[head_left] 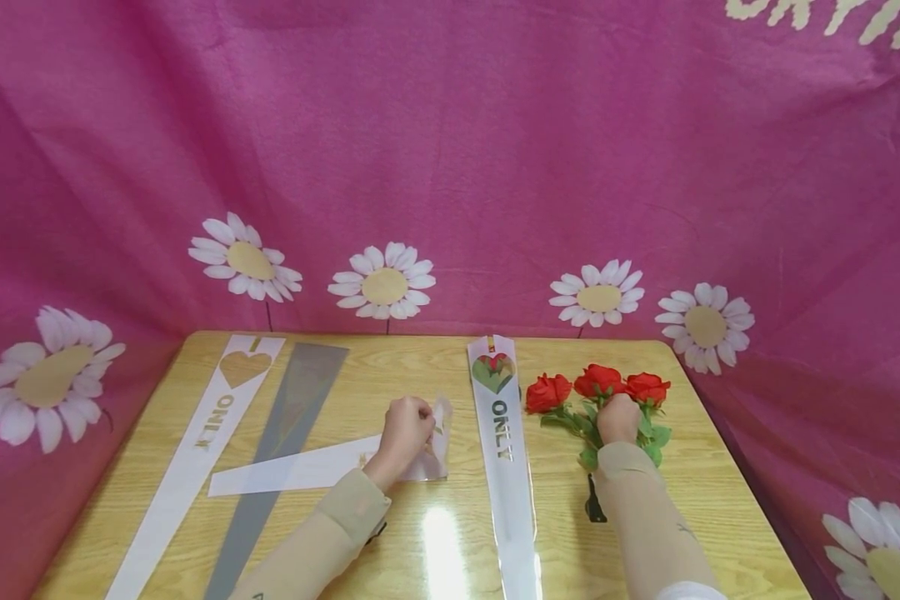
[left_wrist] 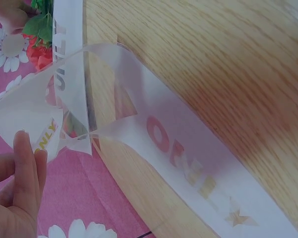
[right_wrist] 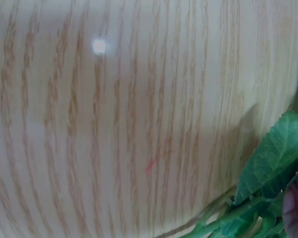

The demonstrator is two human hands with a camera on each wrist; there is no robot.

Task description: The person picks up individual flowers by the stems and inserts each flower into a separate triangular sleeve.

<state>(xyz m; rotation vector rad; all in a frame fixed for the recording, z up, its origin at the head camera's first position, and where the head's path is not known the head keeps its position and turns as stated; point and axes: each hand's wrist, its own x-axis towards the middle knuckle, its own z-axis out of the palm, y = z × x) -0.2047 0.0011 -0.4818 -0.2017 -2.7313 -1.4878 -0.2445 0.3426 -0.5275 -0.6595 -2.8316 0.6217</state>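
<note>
On the wood-grained surface [head_left: 405, 367], the left hand [head_left: 405, 435] pinches a tapering film sleeve [head_left: 322, 467] overlapping a grey sleeve [head_left: 300, 400]; the right hand [head_left: 618, 418], grip hidden, covers leafy stems [head_left: 589, 432] of ruffled red roses [head_left: 598, 380] near a heart-windowed sleeve [head_left: 508, 475].

Person; both wrists banded. Left wristband [head_left: 355, 506]: khaki, broad, cuff-like, fabric by the look of it, edges straight. Small black piece [head_left: 377, 531] at its lower edge; form too small to make out. Right wristband [head_left: 624, 461]: same khaki, similar breadth, slightly creased. Left forearm [head_left: 300, 550]: dark outlined marking [head_left: 258, 596] at the frame's bottom edge, partly cut off. Right forearm [head_left: 652, 525]: small, thin-lined dark marking [head_left: 683, 528], design unreadable. White sleeve [head_left: 690, 591] further up the right arm, only its edge visible. Left hand [left_wrist: 17, 193], left wrist view: slender fingers, rounded tips.
</note>
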